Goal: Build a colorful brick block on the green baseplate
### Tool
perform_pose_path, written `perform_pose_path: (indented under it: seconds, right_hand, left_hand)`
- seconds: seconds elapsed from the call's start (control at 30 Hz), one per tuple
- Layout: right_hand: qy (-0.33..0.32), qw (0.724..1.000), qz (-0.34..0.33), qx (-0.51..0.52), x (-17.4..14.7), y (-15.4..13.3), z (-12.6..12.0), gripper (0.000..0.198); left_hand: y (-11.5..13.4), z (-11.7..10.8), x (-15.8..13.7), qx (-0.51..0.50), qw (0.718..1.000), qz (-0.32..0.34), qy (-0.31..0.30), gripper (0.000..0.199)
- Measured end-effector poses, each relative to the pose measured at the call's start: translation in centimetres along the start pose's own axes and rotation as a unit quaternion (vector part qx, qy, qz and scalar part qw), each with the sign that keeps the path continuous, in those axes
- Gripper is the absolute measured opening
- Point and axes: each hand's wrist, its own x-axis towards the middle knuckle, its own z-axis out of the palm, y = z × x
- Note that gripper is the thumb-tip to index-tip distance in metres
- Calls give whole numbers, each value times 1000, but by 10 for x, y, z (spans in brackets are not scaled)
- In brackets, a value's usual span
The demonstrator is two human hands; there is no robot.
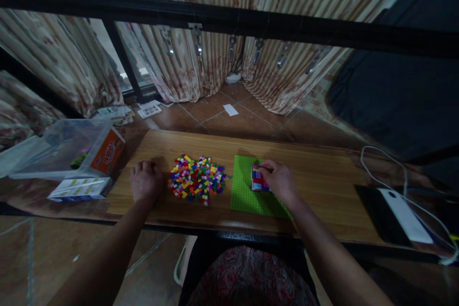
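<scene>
Brick block [256, 182] sits on the green baseplate [244, 202], partly hidden by the right hand [280, 180], whose fingertips gather at its top; whether they pinch anything, I cannot tell. The left hand [146, 181] rests, fingers curled, beside loose bricks [195, 177] on the worktop [322, 196]. Pressing bricks together seems in hand; the next move calls for careful alignment

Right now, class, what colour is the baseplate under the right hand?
The baseplate is bright green, best seen in the head view.

The tabletop [322, 177] lies dim, with soft shadows.
</scene>
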Motion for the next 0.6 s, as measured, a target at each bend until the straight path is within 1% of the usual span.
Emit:
perform_pose_path:
  seconds: [0.1, 0.2, 0.27, 0.33, 0.4, 0.5, 0.6]
  right_hand:
    - [13, 1000, 6, -3, -4, -3, -6, 16]
    - [52, 998, 14, -16, -5, -3, -11, 22]
    - [87, 996, -1, -25, -1, 0, -11, 25]
    - [98, 994, -29, -22, 5, 6, -7, 29]
    - [73, 997, -39, -8, 10, 12, 0, 32]
    - [18, 999, -13, 29, 15, 19, 10, 31]
    - [-7, 998, 8, 66, 14, 21, 15, 30]
  left_hand:
    - [1, 0, 0, 0, 1000, -3, -2, 32]
    - [1, 0, 0, 5, 1000, -1, -2, 34]
    - [1, 0, 0, 11, 1000, 1, -3, 34]
    - [1, 0, 0, 15, 1000, 1, -4, 33]
    - [2, 0, 0, 15, 1000, -4, -4, 32]
    - [2, -1, -1, 5, 1000, -8, -2, 31]
    - [2, -1, -1, 3, 1000, -6, 0, 30]
